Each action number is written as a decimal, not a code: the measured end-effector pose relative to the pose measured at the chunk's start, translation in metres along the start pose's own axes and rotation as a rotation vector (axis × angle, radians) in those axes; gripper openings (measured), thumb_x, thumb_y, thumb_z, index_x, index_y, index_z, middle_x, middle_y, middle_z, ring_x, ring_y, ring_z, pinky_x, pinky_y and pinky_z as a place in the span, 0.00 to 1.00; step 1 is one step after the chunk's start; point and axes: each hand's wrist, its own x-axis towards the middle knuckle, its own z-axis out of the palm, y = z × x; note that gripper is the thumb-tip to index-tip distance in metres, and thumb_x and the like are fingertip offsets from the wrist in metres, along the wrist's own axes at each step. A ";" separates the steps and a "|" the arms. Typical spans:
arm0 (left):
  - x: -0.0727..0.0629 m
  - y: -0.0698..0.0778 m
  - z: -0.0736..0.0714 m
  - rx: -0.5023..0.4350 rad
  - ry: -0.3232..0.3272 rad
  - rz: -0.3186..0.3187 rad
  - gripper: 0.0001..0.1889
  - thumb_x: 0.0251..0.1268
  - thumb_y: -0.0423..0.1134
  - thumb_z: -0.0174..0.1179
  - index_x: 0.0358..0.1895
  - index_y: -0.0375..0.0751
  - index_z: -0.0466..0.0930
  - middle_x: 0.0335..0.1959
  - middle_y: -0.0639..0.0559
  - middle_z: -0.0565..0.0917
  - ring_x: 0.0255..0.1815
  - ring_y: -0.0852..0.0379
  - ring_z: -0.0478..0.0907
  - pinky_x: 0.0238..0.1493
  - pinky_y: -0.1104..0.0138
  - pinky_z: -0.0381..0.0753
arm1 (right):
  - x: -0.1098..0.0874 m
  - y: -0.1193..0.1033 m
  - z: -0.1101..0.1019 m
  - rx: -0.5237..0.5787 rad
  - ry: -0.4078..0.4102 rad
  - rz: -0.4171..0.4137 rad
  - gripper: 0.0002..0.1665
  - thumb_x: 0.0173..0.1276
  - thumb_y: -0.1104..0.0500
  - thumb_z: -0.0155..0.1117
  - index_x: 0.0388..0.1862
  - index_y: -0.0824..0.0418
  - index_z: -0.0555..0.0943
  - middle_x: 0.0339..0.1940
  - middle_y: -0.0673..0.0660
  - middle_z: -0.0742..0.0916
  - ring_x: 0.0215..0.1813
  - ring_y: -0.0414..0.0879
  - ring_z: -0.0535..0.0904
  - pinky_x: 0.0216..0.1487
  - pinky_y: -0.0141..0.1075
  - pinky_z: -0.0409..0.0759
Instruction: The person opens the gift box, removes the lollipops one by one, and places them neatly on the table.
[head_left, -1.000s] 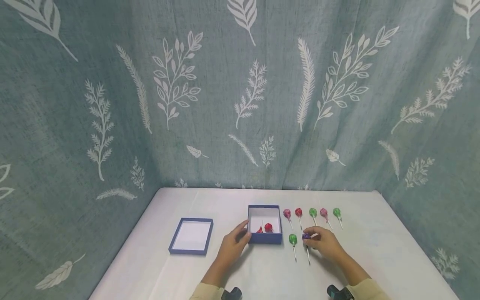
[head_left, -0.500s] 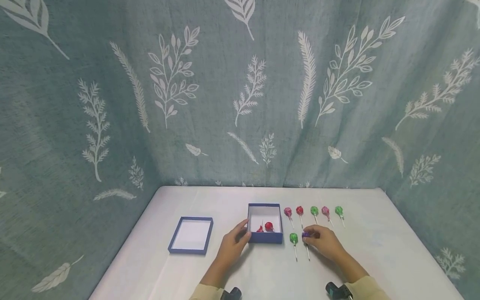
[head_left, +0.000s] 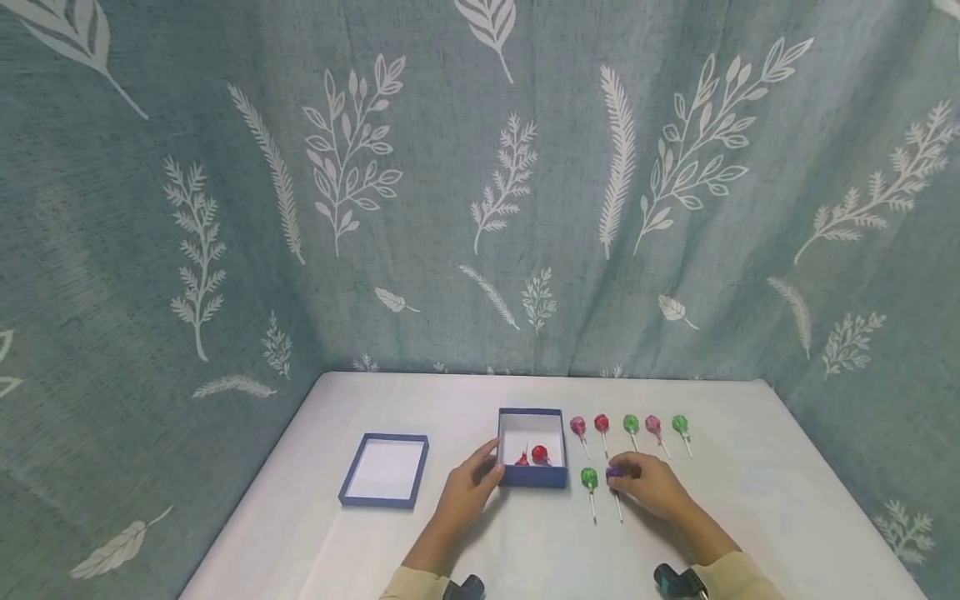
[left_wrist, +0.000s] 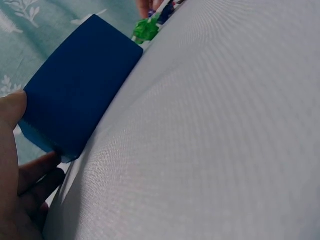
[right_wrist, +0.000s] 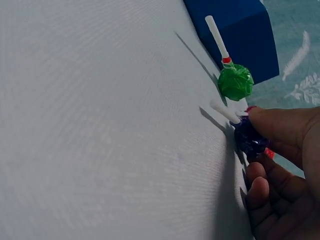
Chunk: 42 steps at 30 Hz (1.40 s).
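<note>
While the whole head view has drifted only slightly over the last second, as if the camera had moved a little, the layout round both grips is much the same. The right grip [head_left: 652,485] still pinches the round, purple-wrapped lollipop with a white stick [head_left: 613,473], whose stick points back toward the person. Just left of that grip lies a round, green-wrapped lollipop with a white stick [head_left: 589,478]; beyond it, away from the person, runs a row of five pink, red and green wrapped lollipops [head_left: 631,424] on the white-covered table [head_left: 540,542]. The left grip [head_left: 465,490] stays on the near left corner of the open, square, blue-walled box with a white inside [head_left: 534,477], where two red-wrapped lollipops [head_left: 539,454] show. Left of this grip, well apart, rests the shallow blue-rimmed lid [head_left: 375,502]. As I judge it, the work has gained little: the purple lollipop is secured but outside the box.

From the left wrist, the left grip's thumb meets the box's upper edge and its fingers the lower corner, bracing it.

From the right wrist, the right grip is narrow, thumb and fingers closed about the purple wrapper. Whether the lollipop has left the table, I cannot tell.
</note>
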 end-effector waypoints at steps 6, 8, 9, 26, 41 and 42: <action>0.000 -0.001 0.000 0.013 0.003 -0.004 0.26 0.71 0.56 0.53 0.70 0.57 0.69 0.58 0.47 0.81 0.66 0.41 0.70 0.66 0.44 0.63 | 0.000 -0.003 -0.003 -0.013 -0.019 -0.001 0.15 0.59 0.58 0.72 0.46 0.58 0.84 0.33 0.46 0.84 0.37 0.42 0.77 0.44 0.43 0.76; 0.000 -0.002 0.000 0.015 0.000 -0.005 0.27 0.71 0.57 0.53 0.70 0.57 0.69 0.58 0.47 0.81 0.66 0.42 0.69 0.67 0.44 0.63 | 0.000 -0.005 -0.004 -0.012 -0.025 0.002 0.16 0.59 0.58 0.72 0.46 0.58 0.84 0.34 0.47 0.84 0.39 0.43 0.78 0.45 0.45 0.77; 0.000 -0.002 0.000 0.016 -0.003 -0.010 0.27 0.71 0.57 0.53 0.70 0.57 0.69 0.58 0.47 0.81 0.67 0.42 0.69 0.67 0.44 0.62 | -0.001 -0.006 -0.004 -0.007 -0.027 0.005 0.16 0.59 0.58 0.72 0.47 0.58 0.84 0.35 0.47 0.85 0.40 0.43 0.79 0.46 0.46 0.78; 0.001 -0.002 -0.001 -0.009 0.002 -0.015 0.27 0.71 0.56 0.54 0.70 0.56 0.69 0.58 0.46 0.80 0.67 0.42 0.69 0.67 0.43 0.63 | 0.041 -0.066 -0.043 -0.289 -0.178 -0.163 0.13 0.65 0.57 0.68 0.48 0.59 0.85 0.37 0.47 0.84 0.39 0.44 0.78 0.41 0.42 0.81; 0.001 -0.002 0.002 -0.003 -0.008 -0.043 0.27 0.71 0.57 0.54 0.70 0.59 0.68 0.59 0.46 0.80 0.67 0.42 0.69 0.66 0.43 0.63 | 0.053 -0.109 -0.013 -0.210 -0.192 -0.353 0.13 0.62 0.64 0.69 0.47 0.60 0.84 0.42 0.55 0.86 0.44 0.48 0.81 0.47 0.46 0.81; 0.000 -0.003 0.003 -0.002 -0.007 -0.042 0.26 0.71 0.57 0.54 0.70 0.59 0.69 0.59 0.46 0.80 0.67 0.42 0.69 0.66 0.43 0.63 | 0.053 -0.110 -0.010 -0.202 -0.192 -0.349 0.13 0.62 0.64 0.69 0.47 0.60 0.85 0.42 0.56 0.86 0.44 0.48 0.81 0.47 0.46 0.81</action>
